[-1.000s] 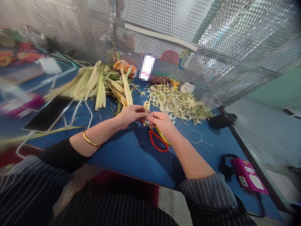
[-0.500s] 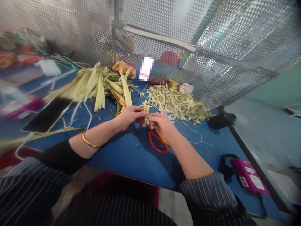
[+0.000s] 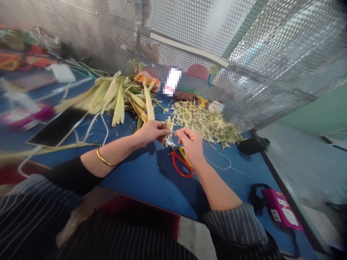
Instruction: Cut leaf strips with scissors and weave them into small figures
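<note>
Two hands [image 3: 154, 132] [image 3: 192, 145], one pair of scissors [image 3: 175, 147]

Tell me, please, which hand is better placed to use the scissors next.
Probably the right hand: it is closer to the scissor handles, contact unclear; the left hand is nearer the blades.

No legible lettering, numbers or signs anywhere

Scissor handles [image 3: 174, 163] red and yellow, husks [image 3: 107, 95] yellow-green, tabletop [image 3: 141, 173] blue, right sleeve [image 3: 235, 224] dark (white pinstripes)
</note>
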Demonstrator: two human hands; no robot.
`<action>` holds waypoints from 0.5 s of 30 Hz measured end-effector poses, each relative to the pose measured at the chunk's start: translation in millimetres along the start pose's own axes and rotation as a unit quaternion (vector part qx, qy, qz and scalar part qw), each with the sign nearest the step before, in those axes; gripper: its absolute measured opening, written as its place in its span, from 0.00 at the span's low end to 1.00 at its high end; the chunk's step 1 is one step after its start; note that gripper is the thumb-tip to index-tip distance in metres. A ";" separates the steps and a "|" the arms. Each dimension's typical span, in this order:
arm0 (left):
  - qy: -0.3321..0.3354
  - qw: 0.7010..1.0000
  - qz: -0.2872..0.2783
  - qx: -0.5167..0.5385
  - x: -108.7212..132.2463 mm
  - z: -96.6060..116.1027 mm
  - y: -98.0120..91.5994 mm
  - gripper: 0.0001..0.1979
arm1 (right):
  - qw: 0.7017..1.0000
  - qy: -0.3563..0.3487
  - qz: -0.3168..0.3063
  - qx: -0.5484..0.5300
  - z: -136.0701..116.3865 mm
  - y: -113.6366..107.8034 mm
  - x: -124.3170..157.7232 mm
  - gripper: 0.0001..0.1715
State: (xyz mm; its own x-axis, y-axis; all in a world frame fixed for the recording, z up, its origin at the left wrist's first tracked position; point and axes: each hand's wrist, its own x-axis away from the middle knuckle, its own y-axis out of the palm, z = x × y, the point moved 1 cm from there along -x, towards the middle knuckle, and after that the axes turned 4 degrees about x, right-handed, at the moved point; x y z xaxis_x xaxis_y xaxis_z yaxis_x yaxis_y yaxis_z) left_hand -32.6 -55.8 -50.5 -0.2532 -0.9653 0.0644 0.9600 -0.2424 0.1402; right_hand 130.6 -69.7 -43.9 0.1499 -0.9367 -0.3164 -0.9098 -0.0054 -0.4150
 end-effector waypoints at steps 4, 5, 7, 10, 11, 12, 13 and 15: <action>0.003 1.000 0.007 0.006 1.3 4.1 0.8 0.11 | 1.000 0.009 -0.003 -0.009 -1.1 2.7 2.1 0.13; 0.002 1.000 0.019 0.014 1.2 4.8 0.6 0.11 | 1.000 0.003 -0.012 0.004 -3.2 3.1 2.9 0.13; -0.004 0.998 0.045 0.034 0.6 5.4 -0.3 0.11 | 1.000 0.001 -0.025 0.012 -7.2 3.4 3.4 0.12; -0.002 0.995 0.079 0.053 -1.1 4.1 -2.5 0.10 | 0.999 0.028 -0.025 -0.036 -9.1 3.7 1.2 0.12; 0.003 0.995 0.086 0.056 -1.5 3.3 -3.0 0.10 | 0.997 0.043 -0.032 -0.052 -8.3 4.3 0.2 0.13; 0.009 0.994 0.092 0.056 -1.9 2.5 -3.3 0.10 | 0.995 0.060 -0.044 -0.063 -7.0 5.3 -0.7 0.14; 0.018 0.994 0.097 0.055 -2.0 1.8 -3.4 0.10 | 0.993 0.080 -0.060 -0.069 -5.3 6.7 -1.1 0.15; 0.031 0.993 0.101 0.048 -1.8 0.6 -2.4 0.09 | 0.987 0.116 -0.087 -0.069 -1.8 10.1 -0.7 0.16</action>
State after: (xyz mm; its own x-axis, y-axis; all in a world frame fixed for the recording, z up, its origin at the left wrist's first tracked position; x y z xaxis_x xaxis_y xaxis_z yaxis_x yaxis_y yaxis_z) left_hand -34.6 -53.5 -50.3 -0.0466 -0.9981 0.0404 0.9736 -0.0363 0.2252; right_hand 120.6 -69.7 -46.3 0.2306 -0.9722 -0.0410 -0.9245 -0.2057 -0.3210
